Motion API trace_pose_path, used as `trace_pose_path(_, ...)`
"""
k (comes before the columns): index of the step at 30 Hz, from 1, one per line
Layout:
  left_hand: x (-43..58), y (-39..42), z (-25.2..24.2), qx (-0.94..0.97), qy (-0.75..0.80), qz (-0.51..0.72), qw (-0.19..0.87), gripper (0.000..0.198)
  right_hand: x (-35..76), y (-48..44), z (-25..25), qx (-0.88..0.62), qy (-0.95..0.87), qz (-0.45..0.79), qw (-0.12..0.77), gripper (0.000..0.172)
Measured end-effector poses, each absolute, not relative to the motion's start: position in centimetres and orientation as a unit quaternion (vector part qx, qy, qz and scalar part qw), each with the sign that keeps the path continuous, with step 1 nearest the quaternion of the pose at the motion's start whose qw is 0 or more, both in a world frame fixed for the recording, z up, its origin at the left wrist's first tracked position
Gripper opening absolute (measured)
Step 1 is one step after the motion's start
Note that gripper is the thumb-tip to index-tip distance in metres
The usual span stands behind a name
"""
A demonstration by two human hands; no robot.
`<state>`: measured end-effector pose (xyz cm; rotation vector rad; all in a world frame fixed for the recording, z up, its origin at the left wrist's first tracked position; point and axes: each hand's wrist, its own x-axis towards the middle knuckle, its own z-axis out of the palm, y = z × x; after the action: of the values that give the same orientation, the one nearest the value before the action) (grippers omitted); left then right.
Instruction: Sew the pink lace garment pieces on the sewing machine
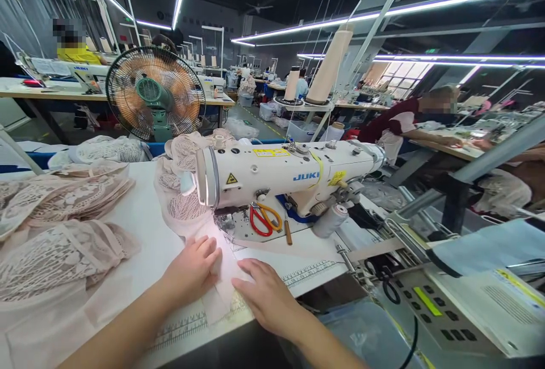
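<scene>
Head view, the only one. Pale pink cloth [227, 264] lies lower centre of the frame, flat on the white table [149, 193], between the two hands and partly under the left one. It runs up toward the needle end of the white JUKI sewing machine [272, 173], where a lit patch shows; a lace piece [181, 207] sits just left of the machine head, next to that cloth.

Left hand [193, 269]: lower centre-left, palm down on the cloth's left side, fingers close together and slightly bent. Cannot tell if it grips any cloth underneath.

Right hand [268, 295]: lower centre, at the cloth's right edge, thumb and forefinger a little apart with the tips at the edge; cannot tell if they pinch it. Cloth is left of this hand and right of the left hand.

Ruler markings [313, 271] run along the table's front edge. Scissors [254, 227] with red and yellow-orange handles lie by the machine bed, centre; wooden-handled tool [288, 233] just right, grey thread spool [331, 221] further right. Lace stacks [63, 204] fill the left side. Big fan [155, 93] upper left, thread cones [330, 68] upper centre-right, control box [445, 315] lower right. Person in yellow [79, 54] upper left; person in dark red [394, 113] at right, arm on another table.
</scene>
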<state>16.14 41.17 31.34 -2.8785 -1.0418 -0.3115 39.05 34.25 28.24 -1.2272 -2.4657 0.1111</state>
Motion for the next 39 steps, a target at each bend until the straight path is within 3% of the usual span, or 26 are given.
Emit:
trace_pose_path(7, 15.4, 42.6, 31.6, -0.945, -0.307, -0.108, 0.019, 0.020, 37.5, 36.0, 28.7, -0.457, -0.870, 0.053, 0.175, 0.026)
trace_pose_path(11, 15.8, 42.0, 31.8, -0.939, -0.322, -0.119, -0.033, 0.028, 36.8, 36.8, 29.2, -0.472, -0.866, 0.050, 0.158, 0.024)
trace_pose_path(13, 15.9, 41.6, 31.8, -0.940, -0.314, -0.125, -0.045, 0.023, 36.6, 37.1, 29.4, -0.476, -0.865, 0.055, 0.150, 0.022)
trace_pose_path(18, 15.5, 41.4, 31.4, -0.953, -0.286, -0.099, -0.016, 0.038, 36.7, 37.7, 29.7, -0.471, -0.870, 0.064, 0.130, 0.022)
trace_pose_path(23, 15.2, 42.3, 31.0, -0.957, -0.262, -0.127, 0.010, 0.027, 36.4, 38.3, 30.4, -0.476, -0.873, 0.048, 0.092, 0.024)
trace_pose_path(39, 13.8, 46.4, 30.0, -0.958, -0.253, -0.129, 0.030, 0.034, 34.0, 40.9, 34.7, -0.519, -0.849, 0.072, -0.065, 0.038)
